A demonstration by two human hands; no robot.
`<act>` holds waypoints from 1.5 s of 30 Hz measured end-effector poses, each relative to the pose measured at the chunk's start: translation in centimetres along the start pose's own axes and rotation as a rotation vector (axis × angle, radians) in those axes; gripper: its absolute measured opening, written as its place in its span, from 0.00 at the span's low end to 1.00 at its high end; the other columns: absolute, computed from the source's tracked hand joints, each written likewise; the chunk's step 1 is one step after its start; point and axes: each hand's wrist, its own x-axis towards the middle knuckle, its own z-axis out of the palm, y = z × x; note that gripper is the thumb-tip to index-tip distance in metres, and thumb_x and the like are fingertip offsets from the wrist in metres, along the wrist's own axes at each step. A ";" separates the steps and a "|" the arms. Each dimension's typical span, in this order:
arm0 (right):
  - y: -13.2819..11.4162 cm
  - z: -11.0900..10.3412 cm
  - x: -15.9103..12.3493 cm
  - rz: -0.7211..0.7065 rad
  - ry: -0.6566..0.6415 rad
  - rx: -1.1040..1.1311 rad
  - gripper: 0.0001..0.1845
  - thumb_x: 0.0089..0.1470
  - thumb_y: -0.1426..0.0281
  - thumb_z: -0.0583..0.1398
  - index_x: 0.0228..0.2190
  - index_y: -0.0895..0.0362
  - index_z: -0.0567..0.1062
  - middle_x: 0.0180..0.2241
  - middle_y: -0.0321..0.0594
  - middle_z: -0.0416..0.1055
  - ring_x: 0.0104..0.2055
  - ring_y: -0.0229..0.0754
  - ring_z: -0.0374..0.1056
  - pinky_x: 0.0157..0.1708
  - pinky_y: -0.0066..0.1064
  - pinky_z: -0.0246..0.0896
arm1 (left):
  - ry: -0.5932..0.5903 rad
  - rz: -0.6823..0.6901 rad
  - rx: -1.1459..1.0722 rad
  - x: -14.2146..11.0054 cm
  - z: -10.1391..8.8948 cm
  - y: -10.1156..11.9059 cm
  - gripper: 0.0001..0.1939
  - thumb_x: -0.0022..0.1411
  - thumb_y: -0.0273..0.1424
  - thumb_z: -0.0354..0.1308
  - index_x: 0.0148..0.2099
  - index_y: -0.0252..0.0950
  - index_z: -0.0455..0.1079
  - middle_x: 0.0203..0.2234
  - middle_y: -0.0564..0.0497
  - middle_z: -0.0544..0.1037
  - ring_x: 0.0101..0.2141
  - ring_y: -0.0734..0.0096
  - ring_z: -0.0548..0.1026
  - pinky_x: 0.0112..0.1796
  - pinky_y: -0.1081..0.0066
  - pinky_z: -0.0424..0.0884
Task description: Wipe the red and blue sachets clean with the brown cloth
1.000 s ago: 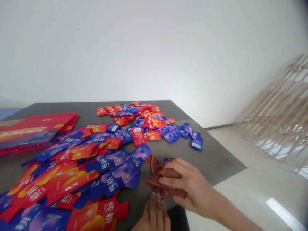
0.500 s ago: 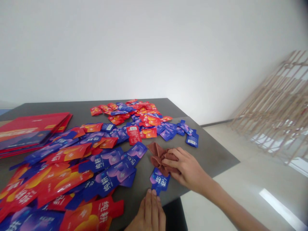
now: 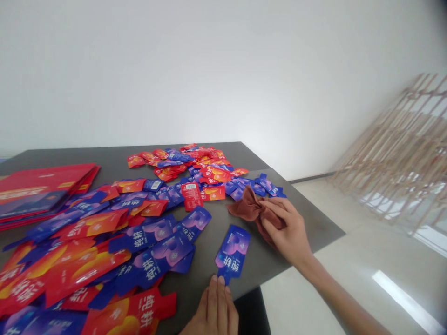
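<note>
My right hand [image 3: 288,228] pinches a crumpled brown cloth [image 3: 256,211] just above the table, to the right of a single blue-purple sachet [image 3: 234,251]. That sachet lies flat near the table's front edge, its narrow tip toward me. The fingertips of my left hand [image 3: 218,307] rest on this tip, fingers stretched out side by side and lying flat. Left of both hands spreads a heap of larger red-orange sachets [image 3: 91,253] and blue-purple ones, overlapping one another.
Smaller red and blue sachets [image 3: 213,174] are piled toward the back of the grey table [image 3: 314,223]. Red printed folders or bags [image 3: 45,190] are stacked at the left. Beyond the table stand a white wall and a bamboo-like rack [image 3: 394,158] on the pale floor.
My right hand has lifted the brown cloth off the blue sachet and moved it right and away from me, uncovering the sachet's upper part. My left hand stays at the tip.
</note>
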 end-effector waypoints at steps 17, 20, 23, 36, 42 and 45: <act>2.2 -0.8 -1.3 -0.120 -0.203 -0.387 0.26 0.63 0.65 0.62 0.61 0.48 0.76 0.70 0.50 0.58 0.70 0.68 0.50 0.60 0.67 0.58 | -0.017 0.011 0.057 -0.6 0.4 0.4 0.12 0.65 0.27 0.56 0.47 0.26 0.73 0.39 0.38 0.84 0.41 0.56 0.83 0.49 0.58 0.72; -0.8 -0.7 -1.1 -0.366 -0.342 -0.231 0.24 0.66 0.67 0.59 0.62 0.48 0.74 0.70 0.46 0.59 0.72 0.61 0.48 0.67 0.61 0.52 | -0.037 0.023 0.042 -0.7 0.0 0.3 0.12 0.65 0.28 0.57 0.48 0.26 0.73 0.40 0.38 0.83 0.43 0.55 0.83 0.49 0.57 0.71; -2.4 0.4 -1.1 -0.479 -0.466 -0.219 0.20 0.67 0.70 0.58 0.57 0.45 0.78 0.68 0.42 0.63 0.72 0.60 0.48 0.68 0.61 0.47 | -0.072 0.038 0.036 -0.7 -0.1 0.3 0.13 0.66 0.29 0.57 0.50 0.27 0.73 0.42 0.37 0.83 0.44 0.54 0.82 0.51 0.55 0.70; -1.4 2.8 -0.6 -0.456 -0.390 -0.516 0.13 0.65 0.67 0.64 0.49 0.45 0.83 0.75 0.42 0.53 0.76 0.67 0.41 0.68 0.70 0.40 | -0.010 0.020 0.030 -0.2 0.1 0.2 0.11 0.65 0.27 0.55 0.46 0.27 0.74 0.38 0.40 0.84 0.41 0.56 0.84 0.47 0.57 0.72; -2.5 2.2 -0.9 -0.545 -0.500 -0.368 0.13 0.66 0.65 0.63 0.50 0.39 0.83 0.76 0.37 0.51 0.78 0.64 0.38 0.69 0.68 0.37 | -0.016 0.033 0.033 -0.5 0.1 0.4 0.10 0.66 0.26 0.55 0.47 0.27 0.74 0.38 0.39 0.84 0.41 0.55 0.83 0.48 0.56 0.70; -2.2 2.3 -0.9 -0.531 -0.520 -0.373 0.13 0.66 0.64 0.63 0.50 0.38 0.83 0.76 0.36 0.51 0.78 0.64 0.37 0.69 0.69 0.37 | -0.009 0.023 0.046 -0.5 0.2 0.5 0.10 0.65 0.26 0.56 0.46 0.27 0.74 0.38 0.39 0.84 0.41 0.55 0.83 0.48 0.56 0.70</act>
